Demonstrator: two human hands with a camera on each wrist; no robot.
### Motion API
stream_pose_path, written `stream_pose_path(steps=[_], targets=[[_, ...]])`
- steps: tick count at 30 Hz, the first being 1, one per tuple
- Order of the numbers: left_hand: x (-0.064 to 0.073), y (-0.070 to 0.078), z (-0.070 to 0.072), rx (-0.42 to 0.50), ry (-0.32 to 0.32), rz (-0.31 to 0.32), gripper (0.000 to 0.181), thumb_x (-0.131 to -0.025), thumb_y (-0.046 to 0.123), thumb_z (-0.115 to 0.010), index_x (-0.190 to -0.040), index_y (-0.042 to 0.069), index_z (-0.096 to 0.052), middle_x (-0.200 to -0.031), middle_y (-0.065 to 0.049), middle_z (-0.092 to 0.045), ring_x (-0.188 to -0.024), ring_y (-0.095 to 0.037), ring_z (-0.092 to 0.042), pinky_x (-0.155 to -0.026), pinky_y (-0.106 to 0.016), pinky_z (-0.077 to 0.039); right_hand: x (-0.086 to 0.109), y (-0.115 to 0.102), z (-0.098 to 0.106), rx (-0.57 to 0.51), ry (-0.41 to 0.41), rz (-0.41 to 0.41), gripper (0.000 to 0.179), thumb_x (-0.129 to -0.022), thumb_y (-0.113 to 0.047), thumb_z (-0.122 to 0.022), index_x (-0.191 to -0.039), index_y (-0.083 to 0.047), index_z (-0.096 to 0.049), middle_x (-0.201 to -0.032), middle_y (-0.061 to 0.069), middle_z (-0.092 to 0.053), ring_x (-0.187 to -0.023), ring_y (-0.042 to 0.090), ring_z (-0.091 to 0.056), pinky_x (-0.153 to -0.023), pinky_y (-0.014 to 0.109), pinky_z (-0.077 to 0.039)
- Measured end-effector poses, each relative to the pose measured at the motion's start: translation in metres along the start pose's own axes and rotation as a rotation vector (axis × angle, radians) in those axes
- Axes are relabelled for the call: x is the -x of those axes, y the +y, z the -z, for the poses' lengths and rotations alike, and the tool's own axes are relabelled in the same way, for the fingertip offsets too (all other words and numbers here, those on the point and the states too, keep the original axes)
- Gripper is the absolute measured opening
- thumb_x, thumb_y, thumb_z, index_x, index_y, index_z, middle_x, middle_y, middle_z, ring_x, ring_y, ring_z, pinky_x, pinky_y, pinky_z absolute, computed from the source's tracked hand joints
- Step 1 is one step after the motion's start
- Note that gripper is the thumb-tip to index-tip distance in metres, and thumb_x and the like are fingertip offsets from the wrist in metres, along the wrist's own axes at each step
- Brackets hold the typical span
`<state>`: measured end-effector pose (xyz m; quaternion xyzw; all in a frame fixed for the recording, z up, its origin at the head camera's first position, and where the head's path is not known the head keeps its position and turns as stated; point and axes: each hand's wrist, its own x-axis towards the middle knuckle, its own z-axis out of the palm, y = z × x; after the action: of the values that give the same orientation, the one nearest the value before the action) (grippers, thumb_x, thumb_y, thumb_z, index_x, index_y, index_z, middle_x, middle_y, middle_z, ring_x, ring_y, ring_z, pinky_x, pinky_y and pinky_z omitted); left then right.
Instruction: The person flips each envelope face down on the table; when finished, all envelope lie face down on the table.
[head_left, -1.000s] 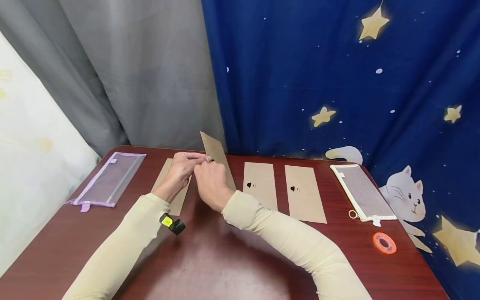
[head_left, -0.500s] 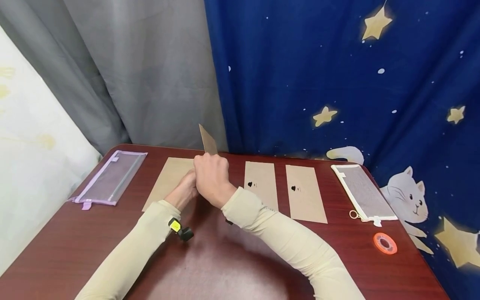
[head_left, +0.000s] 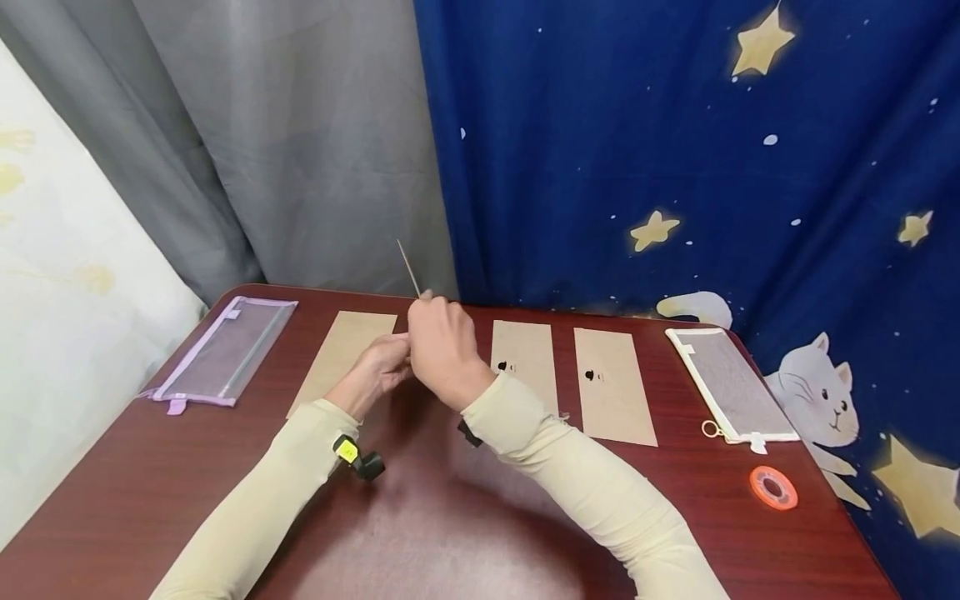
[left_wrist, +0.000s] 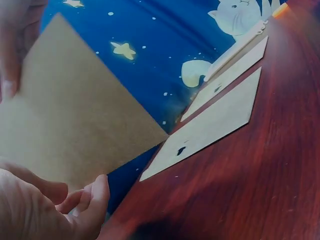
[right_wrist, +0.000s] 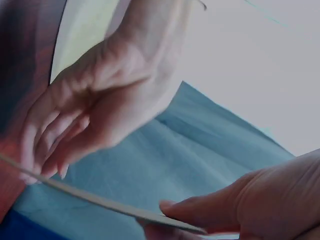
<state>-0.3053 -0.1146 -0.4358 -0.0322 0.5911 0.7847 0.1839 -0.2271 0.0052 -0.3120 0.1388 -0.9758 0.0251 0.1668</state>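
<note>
My right hand [head_left: 446, 346] holds a thin brown kraft card [left_wrist: 85, 110] up off the table. In the right wrist view its thumb [right_wrist: 200, 210] lies on one face of the card, with a finger behind. Seen from the head, the card stands nearly edge-on above the knuckles. My left hand [head_left: 378, 362] is at the card's lower part, its fingers loosely bent with the tips right at the edge. Another kraft card [head_left: 341, 350] lies partly behind the left hand. Two more, a near one [head_left: 525, 354] and a far one [head_left: 615, 387], lie to the right, each with a small black hat print.
A purple-edged mesh zip pouch [head_left: 225, 350] lies at the table's left. On the right are a white-edged mesh pouch [head_left: 731, 383] with a ring pull and an orange ring-shaped disc [head_left: 773, 487]. Grey and blue star-printed curtains [head_left: 660, 125] hang behind the table.
The held card has turned from showing its printed face to nearly edge-on. My left hand has moved down from the card's middle, and my right hand has shifted slightly up and right.
</note>
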Motion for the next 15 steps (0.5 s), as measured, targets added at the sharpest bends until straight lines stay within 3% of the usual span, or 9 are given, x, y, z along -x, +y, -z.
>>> stream_pose_path(steps=[2,4,6,8,10,13,15], targets=[[0.019,0.017,-0.011,-0.032,0.027,0.026,0.032,-0.102,0.001,-0.048,-0.132,-0.001,-0.061,-0.075,0.010,-0.067,-0.070,-0.002,-0.061,-0.074,-0.020,-0.057,-0.001,0.007,0.002,-0.045,0.015,0.002,0.040,-0.093,-0.012,-0.066,-0.131,-0.001,-0.063,-0.095,0.015,-0.075,-0.082,0.030,-0.074,-0.066,0.036,-0.062],[0.030,0.027,-0.014,-0.034,0.031,0.035,0.043,-0.103,-0.002,-0.048,-0.146,-0.007,-0.046,-0.082,0.007,-0.070,-0.077,-0.004,-0.066,-0.088,-0.026,-0.059,-0.001,0.016,0.004,-0.098,0.017,0.001,0.048,-0.094,-0.011,-0.066,-0.140,-0.001,-0.057,-0.097,0.016,-0.075,-0.084,0.031,-0.074,-0.069,0.037,-0.062],[0.033,0.031,-0.012,-0.024,0.056,0.027,0.048,-0.100,-0.007,-0.051,-0.148,-0.008,-0.043,-0.083,0.006,-0.071,-0.079,-0.007,-0.069,-0.092,-0.029,-0.059,-0.001,0.025,0.004,-0.166,0.030,0.002,0.044,-0.097,-0.009,-0.063,-0.140,-0.003,-0.058,-0.094,0.017,-0.074,-0.084,0.033,-0.073,-0.070,0.040,-0.062],[0.034,0.032,-0.008,-0.030,0.083,0.017,0.049,-0.099,-0.009,-0.053,-0.147,-0.006,-0.045,-0.083,0.006,-0.071,-0.079,-0.007,-0.070,-0.096,-0.031,-0.056,-0.003,0.034,0.002,-0.243,0.062,-0.007,0.030,-0.101,-0.010,-0.058,-0.129,-0.002,-0.067,-0.088,0.017,-0.072,-0.082,0.034,-0.073,-0.069,0.042,-0.061],[0.032,0.032,-0.003,-0.041,0.102,0.008,0.049,-0.098,-0.008,-0.056,-0.146,-0.005,-0.048,-0.086,0.005,-0.071,-0.078,-0.006,-0.070,-0.090,-0.027,-0.059,-0.005,0.044,-0.001,-0.350,0.090,-0.029,0.022,-0.102,-0.008,-0.056,-0.112,-0.003,-0.075,-0.082,0.016,-0.070,-0.078,0.033,-0.071,-0.067,0.041,-0.059],[0.035,0.034,0.002,-0.102,0.120,-0.005,0.049,-0.097,-0.006,-0.059,-0.145,-0.002,-0.050,-0.100,0.003,-0.068,-0.080,-0.003,-0.069,-0.092,-0.026,-0.058,-0.005,0.057,-0.010,-0.523,0.138,-0.091,0.019,-0.100,-0.010,-0.062,-0.099,-0.005,-0.080,-0.084,0.012,-0.074,-0.075,0.028,-0.069,-0.064,0.037,-0.055],[0.036,0.035,0.004,-0.148,0.132,-0.016,0.049,-0.097,-0.003,-0.061,-0.145,0.000,-0.051,-0.107,0.003,-0.065,-0.080,0.000,-0.068,-0.090,-0.022,-0.058,-0.004,0.066,-0.018,-0.621,0.149,-0.141,0.015,-0.094,-0.009,-0.070,-0.104,-0.008,-0.081,-0.093,0.009,-0.078,-0.078,0.025,-0.070,-0.065,0.033,-0.053]])
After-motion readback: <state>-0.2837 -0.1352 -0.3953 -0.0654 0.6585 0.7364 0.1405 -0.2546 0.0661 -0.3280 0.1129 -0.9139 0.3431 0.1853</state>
